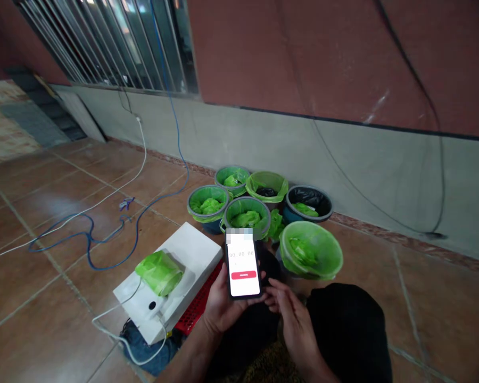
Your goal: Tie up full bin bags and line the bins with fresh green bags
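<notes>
My left hand (pixel 220 302) is wrapped round a smartphone (pixel 244 287), which is upright with its screen toward me. The lit white screen shows a timer reading of zeros and a red button; its top is blurred out. My right hand (pixel 292 313) is beside the phone's lower right corner, with loosely bent fingers apart and nothing visible in them. Whether its fingertips touch the phone or my left fingers, I cannot tell. Just beyond the phone stands a bin (pixel 263 207) lined with a green bag, and another green-lined bin (pixel 331 250) stands to the right.
Several more lined bins cluster by the wall, one with a black bag (pixel 321 201). At left, a white board (pixel 199 242) lies over a red crate (pixel 191 314), bearing a green bag roll (pixel 159 272). A blue cable (pixel 133 250) and white cable (pixel 115 190) cross the tiled floor.
</notes>
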`<state>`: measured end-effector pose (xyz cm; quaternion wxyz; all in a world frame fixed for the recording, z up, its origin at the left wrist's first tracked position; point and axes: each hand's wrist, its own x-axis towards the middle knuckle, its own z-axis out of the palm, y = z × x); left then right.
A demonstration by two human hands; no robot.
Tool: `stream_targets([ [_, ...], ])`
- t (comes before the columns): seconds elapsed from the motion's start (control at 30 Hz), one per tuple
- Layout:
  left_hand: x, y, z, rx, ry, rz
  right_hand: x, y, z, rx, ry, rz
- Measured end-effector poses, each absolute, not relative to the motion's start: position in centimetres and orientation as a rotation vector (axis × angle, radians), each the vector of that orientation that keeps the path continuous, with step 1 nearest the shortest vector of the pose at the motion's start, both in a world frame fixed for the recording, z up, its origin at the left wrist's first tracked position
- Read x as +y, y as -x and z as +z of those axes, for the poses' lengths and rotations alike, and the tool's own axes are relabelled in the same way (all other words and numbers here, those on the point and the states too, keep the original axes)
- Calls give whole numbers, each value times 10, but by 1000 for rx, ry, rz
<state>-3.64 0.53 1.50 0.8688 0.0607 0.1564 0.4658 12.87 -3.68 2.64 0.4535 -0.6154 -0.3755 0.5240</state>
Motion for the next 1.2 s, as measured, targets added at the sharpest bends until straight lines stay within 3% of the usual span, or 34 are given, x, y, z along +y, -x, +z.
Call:
stream_targets([
  [0.57, -5, 126, -26, 477, -105, 1233, 32, -30, 5, -1153, 1440, 1760],
  [1.2, 3, 132, -72, 504, -2, 1259, 43, -23, -40, -1242, 1538, 1733],
])
